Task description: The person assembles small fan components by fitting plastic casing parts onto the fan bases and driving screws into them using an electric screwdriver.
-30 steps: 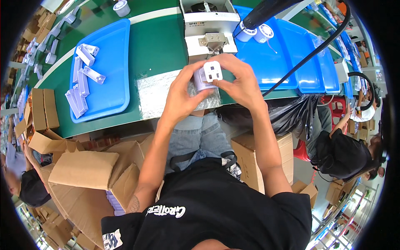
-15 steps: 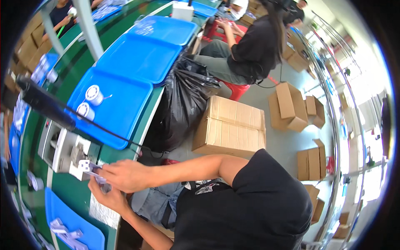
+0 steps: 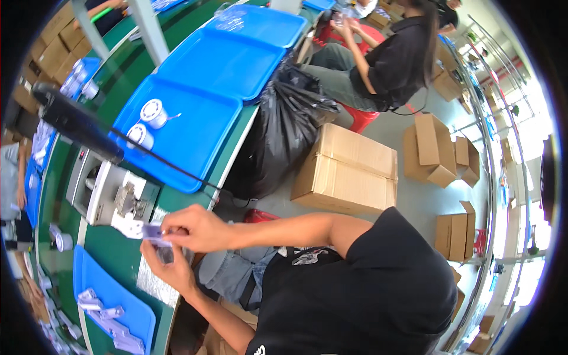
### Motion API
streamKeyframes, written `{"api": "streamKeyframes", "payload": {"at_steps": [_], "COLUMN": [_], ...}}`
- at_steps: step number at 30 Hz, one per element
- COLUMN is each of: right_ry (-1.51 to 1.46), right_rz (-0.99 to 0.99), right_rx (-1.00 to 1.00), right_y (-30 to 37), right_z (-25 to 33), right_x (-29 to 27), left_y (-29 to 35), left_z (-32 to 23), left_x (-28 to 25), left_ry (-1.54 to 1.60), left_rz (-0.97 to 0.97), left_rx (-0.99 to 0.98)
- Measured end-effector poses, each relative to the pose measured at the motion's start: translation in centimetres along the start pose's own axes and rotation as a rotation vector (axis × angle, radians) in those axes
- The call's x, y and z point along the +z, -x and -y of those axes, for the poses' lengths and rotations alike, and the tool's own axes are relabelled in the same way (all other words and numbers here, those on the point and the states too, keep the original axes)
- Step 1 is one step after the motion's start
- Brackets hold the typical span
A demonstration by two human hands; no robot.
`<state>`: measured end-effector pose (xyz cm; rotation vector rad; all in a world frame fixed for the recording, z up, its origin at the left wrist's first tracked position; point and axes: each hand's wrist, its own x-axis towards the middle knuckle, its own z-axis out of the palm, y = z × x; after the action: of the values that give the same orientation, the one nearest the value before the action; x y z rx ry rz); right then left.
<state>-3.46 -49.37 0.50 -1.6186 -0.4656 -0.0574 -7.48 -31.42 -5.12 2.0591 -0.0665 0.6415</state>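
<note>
A pale lilac-white plastic piece point(image 3: 151, 232) with a dark patch on it is held between my two hands, close to a small white bench machine point(image 3: 102, 195). My right hand point(image 3: 198, 228) pinches it from above with bent fingers. Below, my left hand point(image 3: 170, 271) cups its near side, thumb and fingers closed round a clear part of it. The machine's metal fixture point(image 3: 131, 202) is just beyond the piece; whether they touch I cannot tell. Similar pale pieces point(image 3: 109, 315) lie in a blue tray point(image 3: 97, 272) to the left of my hands.
Two white round cylinders point(image 3: 154, 113) stand in another blue tray point(image 3: 204, 133). A black stick-like device point(image 3: 74, 121) with a cable leans over the machine. Beside the green bench are a black bag point(image 3: 278, 136) and a carton point(image 3: 349, 171). A co-worker point(image 3: 393, 62) sits farther off.
The whole view has shifted, so the bench and trays sit farther right. The plastic piece has turned in my hands; its dark patch now shows and its perforated white end shows less clearly.
</note>
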Motion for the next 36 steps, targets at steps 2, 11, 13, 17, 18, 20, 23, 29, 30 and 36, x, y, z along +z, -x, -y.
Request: {"api": "streamKeyframes", "payload": {"at_steps": [2, 11, 13, 17, 18, 20, 23, 29, 30, 36], "right_ry": [-0.028, 0.255, 0.180, -0.042, -0.089, -0.166, -0.302, -0.489, -0.527, -1.325], "right_rz": [-0.024, 0.327, 0.032, -0.412, -0.404, -0.182, 0.060, 0.205, 0.180, 0.342], "right_rx": [-0.221, -0.587, -0.629, -0.499, -0.496, -0.382, -0.346, -0.420, -0.448, -0.734], "right_y": [0.4, -1.3, -3.7, -12.3, -14.3, -16.9, -18.2, -15.4, -15.5, -19.6], "right_z": [-0.8, 0.8, 1.6, 5.6, 6.1, 6.5, 5.2, 6.7, 7.0, 11.1], "right_x": [-0.4, -4.3, -4.2, -1.9, -2.0, -3.9, -5.5, -5.4, -5.0, 0.0], "left_y": [0.1, -2.4, -2.3, -1.9, -2.0, -2.0, -2.0, -2.6, -2.5, -2.7], "left_z": [-0.4, -3.9, -3.4, -3.7, -3.9, -4.3, -3.8, -2.7, -2.4, -2.6], "left_x": [-0.6, -1.6, -1.4, -1.7, -1.6, -1.8, -1.1, -1.9, -2.0, -1.4], "left_ry": [0.046, 0.254, 0.247, 0.213, 0.184, 0.151, 0.328, 0.274, 0.279, 0.262], "left_rz": [0.056, 0.172, 0.171, 0.177, 0.189, 0.180, 0.060, 0.053, 0.056, 0.076], "left_rx": [-0.143, -0.108, -0.090, -0.094, -0.082, -0.058, -0.150, -0.201, -0.212, -0.170]}}
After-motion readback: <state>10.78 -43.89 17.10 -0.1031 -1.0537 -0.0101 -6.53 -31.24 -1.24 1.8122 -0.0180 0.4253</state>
